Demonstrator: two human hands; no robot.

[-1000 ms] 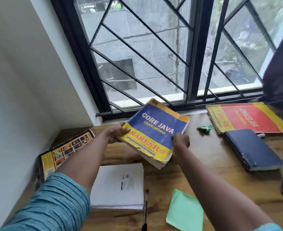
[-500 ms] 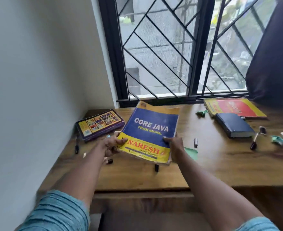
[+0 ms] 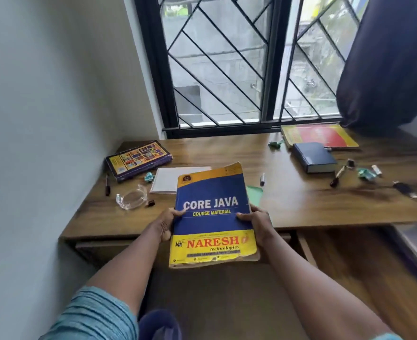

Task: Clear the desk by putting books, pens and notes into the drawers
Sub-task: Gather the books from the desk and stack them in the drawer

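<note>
Left hand (image 3: 164, 225) and right hand (image 3: 257, 223) clasp the Core Java book (image 3: 212, 217) by its sides; glass dish (image 3: 131, 198) on the desk (image 3: 300, 204) beyond the left hand.

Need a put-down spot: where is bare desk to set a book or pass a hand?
Widest bare desk: between the marker and the dark blue book, running to the front edge. Also the back strip by the window, from the colourful book to the green crumple. Crowded: left around the glass dish and notepad; far right among pens.

Head-worn view, facing forward and down, desk (image 3: 300, 207) near
</note>
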